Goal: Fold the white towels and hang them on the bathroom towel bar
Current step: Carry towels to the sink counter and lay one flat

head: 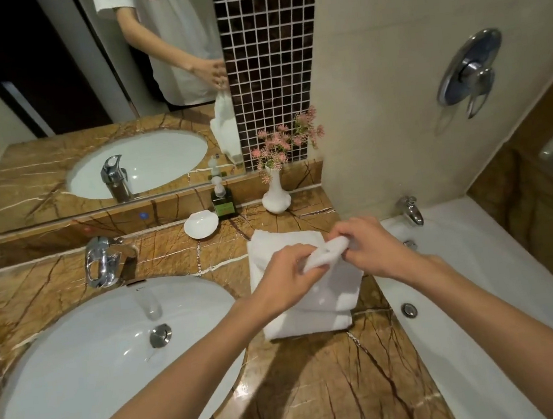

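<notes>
A small white towel (332, 273) hangs between my two hands above the counter. My left hand (287, 273) grips its left part with curled fingers. My right hand (370, 245) pinches the bunched top edge. Beneath it a stack of folded white towels (282, 243) lies on the brown marble counter (321, 376), between the sink and the bathtub. No towel bar is in view.
A white oval sink (90, 368) with a chrome faucet (102, 262) fills the left. Behind the towels stand a shell soap dish (201, 224), a green soap dispenser (222, 201) and a white vase of pink flowers (276, 195). The bathtub (484, 289) lies to the right.
</notes>
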Demonstrator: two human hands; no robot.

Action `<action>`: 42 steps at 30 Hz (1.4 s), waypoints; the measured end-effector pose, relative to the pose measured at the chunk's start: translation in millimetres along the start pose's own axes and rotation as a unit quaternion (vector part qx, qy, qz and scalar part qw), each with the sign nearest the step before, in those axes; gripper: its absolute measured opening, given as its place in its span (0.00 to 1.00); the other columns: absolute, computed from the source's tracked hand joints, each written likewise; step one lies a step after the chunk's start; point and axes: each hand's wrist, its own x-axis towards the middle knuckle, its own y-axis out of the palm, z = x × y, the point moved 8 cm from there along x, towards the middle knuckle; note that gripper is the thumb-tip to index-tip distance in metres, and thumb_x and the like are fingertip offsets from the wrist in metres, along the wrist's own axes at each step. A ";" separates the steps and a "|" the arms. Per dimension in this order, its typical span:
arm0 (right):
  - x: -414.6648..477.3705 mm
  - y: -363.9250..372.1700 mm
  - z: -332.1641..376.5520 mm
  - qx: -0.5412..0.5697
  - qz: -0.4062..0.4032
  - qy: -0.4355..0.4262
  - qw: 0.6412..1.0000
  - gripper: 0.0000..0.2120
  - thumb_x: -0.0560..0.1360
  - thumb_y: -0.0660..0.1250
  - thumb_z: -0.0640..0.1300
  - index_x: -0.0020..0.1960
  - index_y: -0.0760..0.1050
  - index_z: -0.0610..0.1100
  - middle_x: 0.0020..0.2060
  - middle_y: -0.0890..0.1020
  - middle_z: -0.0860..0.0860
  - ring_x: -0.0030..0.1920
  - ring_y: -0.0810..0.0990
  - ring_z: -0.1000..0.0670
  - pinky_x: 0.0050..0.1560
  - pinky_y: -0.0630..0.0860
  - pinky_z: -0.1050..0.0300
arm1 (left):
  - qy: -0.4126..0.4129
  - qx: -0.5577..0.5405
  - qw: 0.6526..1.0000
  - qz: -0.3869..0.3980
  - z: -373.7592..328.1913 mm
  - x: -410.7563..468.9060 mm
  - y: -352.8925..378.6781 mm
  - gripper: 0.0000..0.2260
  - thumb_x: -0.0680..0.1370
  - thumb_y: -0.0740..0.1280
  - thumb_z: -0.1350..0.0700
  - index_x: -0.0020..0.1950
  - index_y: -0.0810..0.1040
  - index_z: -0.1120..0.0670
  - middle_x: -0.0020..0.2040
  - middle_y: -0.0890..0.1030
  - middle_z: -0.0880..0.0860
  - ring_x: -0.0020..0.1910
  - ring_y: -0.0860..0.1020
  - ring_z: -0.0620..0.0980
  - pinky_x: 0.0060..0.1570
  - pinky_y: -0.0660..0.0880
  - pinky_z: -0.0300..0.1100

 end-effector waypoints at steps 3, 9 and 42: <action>-17.9 -4.1 -21.3 0.055 -0.021 0.060 0.996 0.14 0.71 0.68 0.35 0.40 0.75 0.55 0.37 0.80 0.59 0.41 0.76 0.61 0.39 0.71 0.61 | -0.015 0.094 0.995 0.028 14.9 -2.5 10.4 0.18 0.71 0.72 0.47 0.59 0.77 0.51 0.49 0.80 0.46 0.47 0.75 0.42 0.45 0.70 0.33; -46.3 -19.9 -46.5 0.063 -0.085 0.115 0.988 0.16 0.71 0.65 0.32 0.40 0.72 0.55 0.38 0.78 0.56 0.42 0.77 0.52 0.36 0.67 0.66 | 0.009 0.215 0.976 0.031 19.4 9.0 17.3 0.09 0.75 0.69 0.49 0.53 0.78 0.50 0.48 0.82 0.50 0.48 0.78 0.51 0.43 0.71 0.44; 59.5 35.1 101.2 0.629 0.104 0.183 0.749 0.15 0.82 0.57 0.50 0.59 0.73 0.39 0.55 0.81 0.38 0.55 0.81 0.41 0.55 0.79 0.42 | -0.081 0.059 0.990 -0.095 -38.7 9.1 -135.6 0.18 0.74 0.63 0.43 0.41 0.74 0.59 0.37 0.76 0.51 0.35 0.71 0.45 0.38 0.68 0.41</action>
